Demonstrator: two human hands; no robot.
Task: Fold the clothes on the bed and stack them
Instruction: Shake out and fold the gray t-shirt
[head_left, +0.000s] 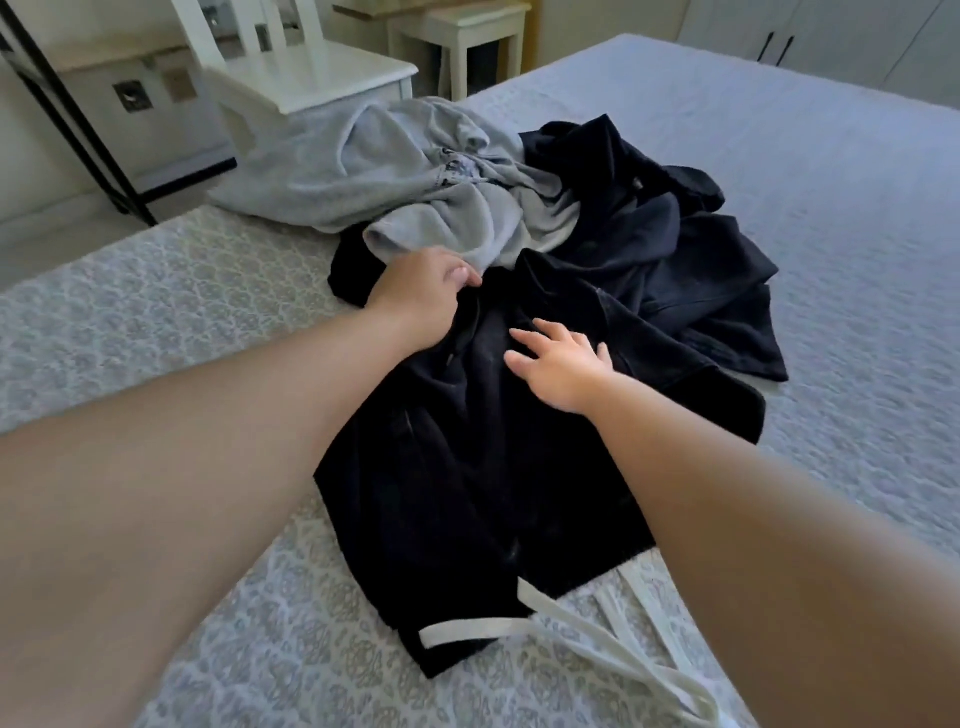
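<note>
— Where are the hands?
— My left hand curls into the black garment, pinching its cloth; my right hand lies spread and relaxed on it.
— And the rest?
— The grey garment lies crumpled just beyond my left hand, on the bed.

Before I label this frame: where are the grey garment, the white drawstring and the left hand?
grey garment (415, 171), head view, crumpled middle.
white drawstring (618, 660), head view, mid-length.
left hand (423, 296), head view, back of hand.

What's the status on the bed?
Left hand curled at grey fleece garment's edge. Right hand open on black fleece garment. Clothes heaped, unfolded.
</note>
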